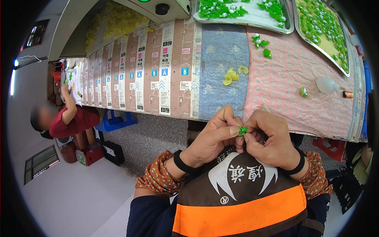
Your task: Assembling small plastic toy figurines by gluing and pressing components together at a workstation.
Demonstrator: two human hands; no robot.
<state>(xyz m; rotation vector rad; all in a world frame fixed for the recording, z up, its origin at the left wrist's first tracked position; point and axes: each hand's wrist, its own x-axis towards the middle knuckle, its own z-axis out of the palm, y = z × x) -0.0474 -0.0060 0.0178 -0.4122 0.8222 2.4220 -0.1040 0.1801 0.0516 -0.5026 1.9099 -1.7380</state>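
Close to my body, just off the table's front edge, my left hand (219, 134) and my right hand (272, 136) meet at a small green plastic figure (242, 130). My left thumb and fingers pinch it from one side. From the other side my right fingertips close on it, covering part of it. Beyond my hands, a few curved yellow pieces (232, 75) lie on the blue cloth (219, 51). Several green pieces with white parts (258, 40) rest on the pink cloth (284, 75), and one green-and-white figure (303, 92) sits apart from them.
Two metal trays (290, 28) of green figures stand at the back right. A translucent squeeze bottle (326, 84) lies at right. Yellow pieces (118, 19) pile inside a machine opening at back left. Another person in a red top (73, 120) works at the table's far left.
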